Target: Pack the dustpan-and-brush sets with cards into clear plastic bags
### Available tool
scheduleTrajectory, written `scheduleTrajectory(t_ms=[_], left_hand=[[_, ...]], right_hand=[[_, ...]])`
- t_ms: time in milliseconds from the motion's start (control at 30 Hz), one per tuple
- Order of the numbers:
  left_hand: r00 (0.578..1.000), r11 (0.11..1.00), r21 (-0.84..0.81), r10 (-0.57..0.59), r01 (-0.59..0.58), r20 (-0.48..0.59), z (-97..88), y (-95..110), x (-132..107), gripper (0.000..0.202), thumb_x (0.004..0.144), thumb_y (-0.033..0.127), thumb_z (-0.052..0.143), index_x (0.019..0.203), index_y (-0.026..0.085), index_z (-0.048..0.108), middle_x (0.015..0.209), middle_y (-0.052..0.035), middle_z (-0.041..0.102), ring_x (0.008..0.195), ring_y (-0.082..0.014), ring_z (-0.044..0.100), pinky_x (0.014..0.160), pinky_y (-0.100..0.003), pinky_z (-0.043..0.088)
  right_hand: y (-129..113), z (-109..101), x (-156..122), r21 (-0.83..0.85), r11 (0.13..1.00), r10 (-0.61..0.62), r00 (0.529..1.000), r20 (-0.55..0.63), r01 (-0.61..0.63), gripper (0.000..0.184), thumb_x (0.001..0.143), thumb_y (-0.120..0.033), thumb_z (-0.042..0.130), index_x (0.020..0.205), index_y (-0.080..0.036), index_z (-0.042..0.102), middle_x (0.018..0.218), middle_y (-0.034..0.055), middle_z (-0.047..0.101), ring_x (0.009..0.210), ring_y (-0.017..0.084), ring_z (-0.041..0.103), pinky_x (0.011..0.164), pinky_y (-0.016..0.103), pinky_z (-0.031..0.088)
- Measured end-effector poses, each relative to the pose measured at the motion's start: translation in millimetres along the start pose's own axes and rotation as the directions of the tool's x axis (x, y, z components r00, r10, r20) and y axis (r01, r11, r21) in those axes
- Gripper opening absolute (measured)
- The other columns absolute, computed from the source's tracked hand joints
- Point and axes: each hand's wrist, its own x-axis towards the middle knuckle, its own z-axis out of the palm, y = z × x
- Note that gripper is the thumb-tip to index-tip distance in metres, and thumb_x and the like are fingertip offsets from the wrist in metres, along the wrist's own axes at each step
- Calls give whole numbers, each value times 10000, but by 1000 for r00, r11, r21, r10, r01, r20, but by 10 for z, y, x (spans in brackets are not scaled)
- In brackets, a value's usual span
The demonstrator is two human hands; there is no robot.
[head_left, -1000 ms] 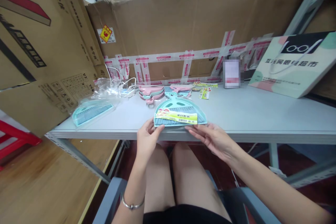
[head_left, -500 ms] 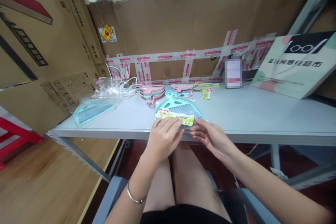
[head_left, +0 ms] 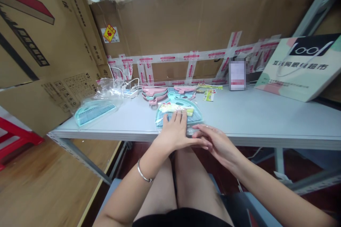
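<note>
On the table before me lies a turquoise dustpan [head_left: 196, 105] with a blue-bristled brush [head_left: 196, 116], both inside a clear plastic bag. Across them, under the plastic, is a yellow-green printed card [head_left: 189, 110]. My left hand [head_left: 174, 130] presses on the bag with fingers stretched flat and thumb pointing right, covering part of the brush and card. At the bag's near right edge, my right hand [head_left: 213, 142] has its fingers bent together on the plastic, close against my left thumb.
Stacked pink and turquoise dustpans [head_left: 154, 94] and a pink brush [head_left: 183, 88] lie behind. Another bagged dustpan set [head_left: 96, 111] is at left. Loose cards [head_left: 209, 95], a phone [head_left: 237, 75] and a paper bag [head_left: 298, 67] stand right. Cardboard boxes [head_left: 170, 25] line the back.
My left hand has opened out flat onto the bag, its thumb swinging right. The card sits a little farther from me, showing more bristles. My right hand has shifted slightly nearer me.
</note>
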Motion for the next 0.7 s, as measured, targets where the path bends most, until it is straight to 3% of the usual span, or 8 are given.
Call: scheduleTrajectory(t_ms=[133,267,400,500,567,600,633,700], left_hand=[[989,994,6,113,-113,-93,-8,-75,-105,896,782,714,401,1407,82,290,1445,-226,363,1360,-326,313,1061,-556,244],[930,956,14,288,-293,-227,-85,-303,-361,666,847,602,434,1358,177,389,1353,-138,518,1262,-229,462,1054,-416,297],[938,967,69,253,-244,-238,-112,-673,-510,983,713,676,564,1463,162,190,1468,-184,347,1364,-297,303,1099,-464,203],[972,976,104,204,-192,-119,-39,-893,-518,966,731,603,610,1475,189,155,1492,-160,308,1387,-315,255,1089,-509,209],[970,971,122,218,-205,-106,31,-970,-506,742,811,494,584,1436,223,290,1452,-118,397,1362,-290,320,1065,-487,270],[962,967,129,235,-218,-137,65,-989,-501,621,846,450,557,1397,232,372,1418,-102,451,1341,-276,362,1053,-472,296],[949,963,133,256,-234,-186,96,-998,-499,510,876,413,524,1348,236,447,1377,-89,503,1316,-261,403,1042,-457,317],[908,957,129,288,-260,-305,143,-995,-506,357,919,349,461,1244,241,560,1280,-67,596,1258,-228,479,1022,-427,350]], right_hand=[[-13,-26,-40,-7,1000,18,1000,7,-18,238,629,-279,754,787,-113,689,592,47,662,421,55,470,431,163,414],[-28,-53,-62,-19,998,57,998,-26,-58,172,673,-238,724,801,-124,704,652,51,683,491,70,531,529,177,479],[-12,-131,-73,-94,994,49,999,-1,-49,284,666,-327,741,863,-129,689,709,55,690,523,72,536,573,197,488],[41,-282,-94,-344,939,11,996,92,21,428,703,-528,672,857,-131,636,632,46,649,478,87,499,522,234,460],[91,-427,-105,-596,772,-193,975,108,219,493,710,-626,617,839,-152,578,533,6,563,438,106,459,468,256,421],[111,-504,-105,-703,612,-388,912,135,364,518,683,-647,632,853,-164,553,541,0,547,461,124,476,477,273,427],[124,-577,-97,-776,393,-587,784,201,493,542,651,-641,670,891,-174,538,603,14,566,532,155,526,525,300,459],[118,-689,-57,-796,-82,-788,450,420,600,579,636,-554,740,1025,-184,524,879,92,627,823,234,606,728,375,502]])
